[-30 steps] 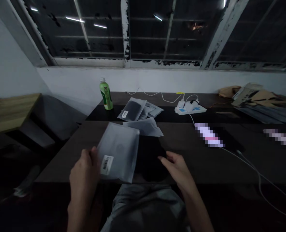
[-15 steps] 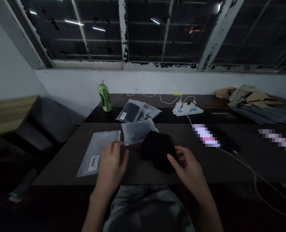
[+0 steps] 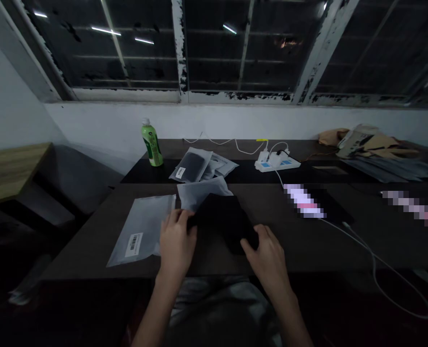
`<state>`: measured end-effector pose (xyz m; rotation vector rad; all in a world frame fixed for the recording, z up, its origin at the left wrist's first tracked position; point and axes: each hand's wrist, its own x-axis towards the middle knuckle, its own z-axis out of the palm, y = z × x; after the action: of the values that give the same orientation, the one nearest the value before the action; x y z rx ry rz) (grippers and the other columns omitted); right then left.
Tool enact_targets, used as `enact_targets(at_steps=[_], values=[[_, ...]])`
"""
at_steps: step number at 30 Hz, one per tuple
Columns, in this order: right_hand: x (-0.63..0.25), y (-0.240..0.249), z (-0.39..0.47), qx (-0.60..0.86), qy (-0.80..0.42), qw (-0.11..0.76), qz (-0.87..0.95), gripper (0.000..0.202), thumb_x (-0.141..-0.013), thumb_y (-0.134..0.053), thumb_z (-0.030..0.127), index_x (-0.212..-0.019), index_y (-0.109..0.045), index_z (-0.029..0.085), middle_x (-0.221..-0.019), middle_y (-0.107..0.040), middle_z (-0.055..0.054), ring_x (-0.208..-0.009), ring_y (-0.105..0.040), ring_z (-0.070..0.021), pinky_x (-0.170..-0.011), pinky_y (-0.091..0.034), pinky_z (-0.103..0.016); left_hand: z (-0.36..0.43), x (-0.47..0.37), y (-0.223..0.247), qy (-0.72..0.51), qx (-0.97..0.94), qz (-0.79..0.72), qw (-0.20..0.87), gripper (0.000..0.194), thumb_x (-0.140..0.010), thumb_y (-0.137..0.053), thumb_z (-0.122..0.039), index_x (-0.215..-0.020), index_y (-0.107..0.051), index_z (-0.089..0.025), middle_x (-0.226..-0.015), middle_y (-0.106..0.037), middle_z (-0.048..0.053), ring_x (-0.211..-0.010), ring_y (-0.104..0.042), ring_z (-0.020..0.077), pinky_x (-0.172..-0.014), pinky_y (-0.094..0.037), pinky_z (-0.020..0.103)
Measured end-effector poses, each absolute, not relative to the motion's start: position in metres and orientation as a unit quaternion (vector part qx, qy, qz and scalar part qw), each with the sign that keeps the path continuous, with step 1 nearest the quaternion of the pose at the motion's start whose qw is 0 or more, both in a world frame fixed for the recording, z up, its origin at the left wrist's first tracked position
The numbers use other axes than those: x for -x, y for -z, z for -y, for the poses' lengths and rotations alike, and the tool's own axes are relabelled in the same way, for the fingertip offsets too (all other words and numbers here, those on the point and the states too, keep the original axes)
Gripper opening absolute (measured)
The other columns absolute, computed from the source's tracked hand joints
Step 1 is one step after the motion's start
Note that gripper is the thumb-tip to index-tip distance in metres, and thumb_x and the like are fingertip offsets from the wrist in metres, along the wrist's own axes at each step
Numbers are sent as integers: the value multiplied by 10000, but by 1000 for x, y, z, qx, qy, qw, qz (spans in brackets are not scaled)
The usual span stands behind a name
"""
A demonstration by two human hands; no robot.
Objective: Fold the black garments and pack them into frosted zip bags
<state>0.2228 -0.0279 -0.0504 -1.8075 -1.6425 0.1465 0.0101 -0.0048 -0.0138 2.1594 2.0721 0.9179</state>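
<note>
Left hand and right hand each grip one end of the black cloth, where even tension should best limit creasing.

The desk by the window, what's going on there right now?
A person has a black item in both bare hands, the left hand at one end and the right hand at the other; it's too dark to tell exactly what it is. A plastic bag with a barcode label lies flat on the desk to the left. More bags lie farther back, between a green bottle and a power strip.
</note>
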Motion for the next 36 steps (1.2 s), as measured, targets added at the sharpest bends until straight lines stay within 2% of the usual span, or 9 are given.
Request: enact_targets(at_steps=[5,10,14,20,23,26,29,33,36], values=[[-251,39,15,621,-175,390,657,168,-858,-574,396,-853,-522,236,-760,-587,1,-648,-542,-173,-629,-427,-296,14,14,12,-335,-690,-640,-52,307,-824,-509,-67,-1044,-654,-224,-1083,-670,64,-999,-590,277,-868,-430,399],[-281,46,8,613,-245,487,572,286,-800,-661,482,-824,-552,218,-776,-590,-3,-721,-568,-176,-659,-455,-288,22,47,17,-327,-704,-625,-79,313,-773,-493,-51,-973,-658,-225,-1043,-688,58,-994,-594,275,-841,-416,381],[-302,58,10,658,-198,540,486,316,-779,-670,497,-843,-556,209,-752,-601,-18,-677,-570,-185,-601,-446,-294,24,78,14,-279,-744,-607,27,282,-667,-520,-45,-828,-660,-229,-904,-701,35,-905,-629,246,-807,-432,352],[-310,64,22,765,-27,390,512,308,-814,-567,350,-1080,-545,197,-885,-665,-79,-718,-614,-245,-662,-465,-366,44,89,3,-174,-756,-589,227,166,-656,-688,-166,-803,-670,-242,-825,-680,-3,-826,-637,202,-732,-474,285],[-312,63,20,762,76,321,558,314,-839,-500,282,-1121,-566,162,-1001,-647,-152,-897,-618,-321,-760,-482,-435,50,85,0,-150,-750,-578,284,315,-673,-782,-346,-964,-690,-270,-924,-689,-2,-888,-652,213,-747,-510,285],[-314,58,7,693,90,323,638,298,-909,-443,291,-1123,-596,153,-1112,-624,-180,-1037,-594,-331,-898,-469,-468,36,76,5,-236,-744,-595,191,377,-804,-683,-483,-1089,-657,-237,-1001,-684,44,-965,-643,247,-865,-511,358],[-313,49,-14,614,-1,294,733,286,-961,-428,327,-1146,-606,201,-1194,-633,-128,-1100,-599,-286,-971,-450,-436,8,64,18,-265,-765,-582,75,397,-901,-575,-470,-1192,-609,-201,-1167,-639,102,-1103,-597,290,-972,-468,439],[-313,36,-43,579,-62,175,794,193,-943,-479,287,-984,-656,220,-1050,-693,-75,-980,-652,-246,-867,-477,-363,-20,60,32,-188,-804,-564,21,177,-913,-574,-316,-1022,-644,-195,-1192,-628,110,-1114,-599,293,-977,-468,441],[-318,27,-62,585,-55,153,794,151,-918,-524,270,-882,-663,223,-912,-703,-47,-834,-662,-217,-744,-461,-316,-29,65,25,-159,-788,-592,-60,105,-901,-592,-271,-942,-641,-188,-1101,-661,116,-1068,-613,322,-935,-474,463]])
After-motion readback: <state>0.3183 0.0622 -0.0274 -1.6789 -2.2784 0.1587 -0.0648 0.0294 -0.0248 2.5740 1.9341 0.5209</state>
